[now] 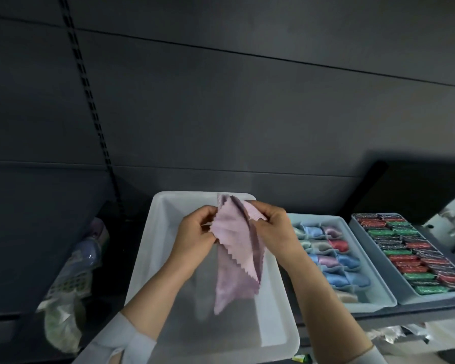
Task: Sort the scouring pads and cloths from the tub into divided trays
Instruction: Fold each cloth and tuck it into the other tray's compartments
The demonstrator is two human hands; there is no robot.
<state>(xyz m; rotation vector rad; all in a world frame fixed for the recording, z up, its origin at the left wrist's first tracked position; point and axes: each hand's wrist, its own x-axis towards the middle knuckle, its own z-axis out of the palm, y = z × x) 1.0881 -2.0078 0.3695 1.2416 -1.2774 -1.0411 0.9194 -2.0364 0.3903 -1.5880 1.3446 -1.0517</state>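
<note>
A pale pink cloth with zigzag-cut edges hangs over the white tub. My left hand pinches its left edge and my right hand pinches its upper right edge. The cloth droops down between them, partly folded. To the right stands a divided tray holding folded cloths in blue, pink, red and grey. Further right a second tray holds rows of red, green and dark scouring pads. No other item shows in the tub around the cloth.
A dark panelled wall rises behind the shelf. Clear plastic packaging is piled left of the tub. A dark box stands behind the trays. A small green and yellow item lies at the tub's near right corner.
</note>
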